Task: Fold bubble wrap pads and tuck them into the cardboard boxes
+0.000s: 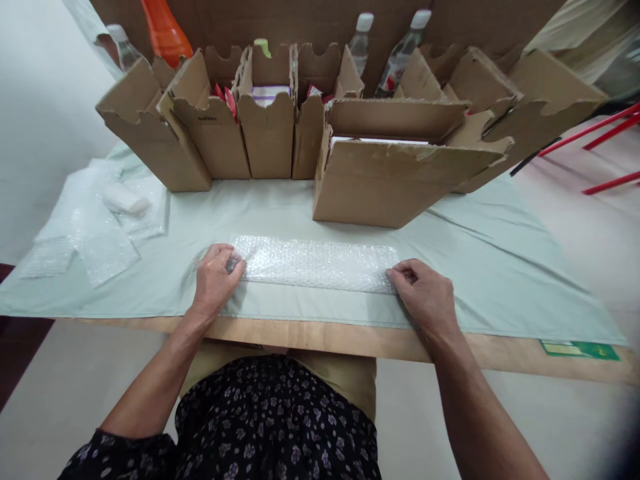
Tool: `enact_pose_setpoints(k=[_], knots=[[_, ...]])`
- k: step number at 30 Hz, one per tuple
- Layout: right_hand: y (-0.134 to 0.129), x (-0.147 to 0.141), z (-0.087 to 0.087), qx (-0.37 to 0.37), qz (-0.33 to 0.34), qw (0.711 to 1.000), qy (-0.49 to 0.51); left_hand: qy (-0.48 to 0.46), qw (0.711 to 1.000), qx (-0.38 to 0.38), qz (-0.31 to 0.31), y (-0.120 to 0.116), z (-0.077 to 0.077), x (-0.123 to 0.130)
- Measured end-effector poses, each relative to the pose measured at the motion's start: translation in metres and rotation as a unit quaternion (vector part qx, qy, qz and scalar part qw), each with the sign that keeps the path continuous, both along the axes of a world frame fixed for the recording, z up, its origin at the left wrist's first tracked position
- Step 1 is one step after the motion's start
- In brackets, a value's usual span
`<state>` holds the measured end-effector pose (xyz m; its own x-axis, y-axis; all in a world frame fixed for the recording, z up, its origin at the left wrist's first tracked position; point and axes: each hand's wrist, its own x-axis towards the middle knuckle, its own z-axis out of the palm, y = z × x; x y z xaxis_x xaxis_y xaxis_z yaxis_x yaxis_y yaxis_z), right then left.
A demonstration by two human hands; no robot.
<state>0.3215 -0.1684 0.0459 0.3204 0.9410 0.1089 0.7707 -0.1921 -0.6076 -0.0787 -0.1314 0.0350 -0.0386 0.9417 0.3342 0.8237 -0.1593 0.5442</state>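
Note:
A long strip of clear bubble wrap lies across the pale green cloth near the table's front edge. My left hand pinches its left end between thumb and fingers. At the opposite end, my right hand grips the right edge of the strip in the same way. The strip looks flat and stretched out between both hands, with its ends partly covered by my fingers.
More bubble wrap is piled at the left. Behind the strip stand several cardboard boxes, the nearest a wide one. Bottles, one orange, rise behind them. A green packet sits at the front right edge.

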Motion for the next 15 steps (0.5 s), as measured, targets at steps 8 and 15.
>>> enact_pose_setpoints(k=[8, 15], knots=[[-0.003, -0.001, -0.010, 0.018, -0.002, 0.999, -0.038, 0.033, 0.999, 0.023, -0.009, 0.001, -0.005, -0.003], [-0.006, -0.008, -0.025, 0.127, 0.035, 0.973, -0.191, 0.084, 0.994, 0.069, -0.023, -0.002, -0.007, 0.001]])
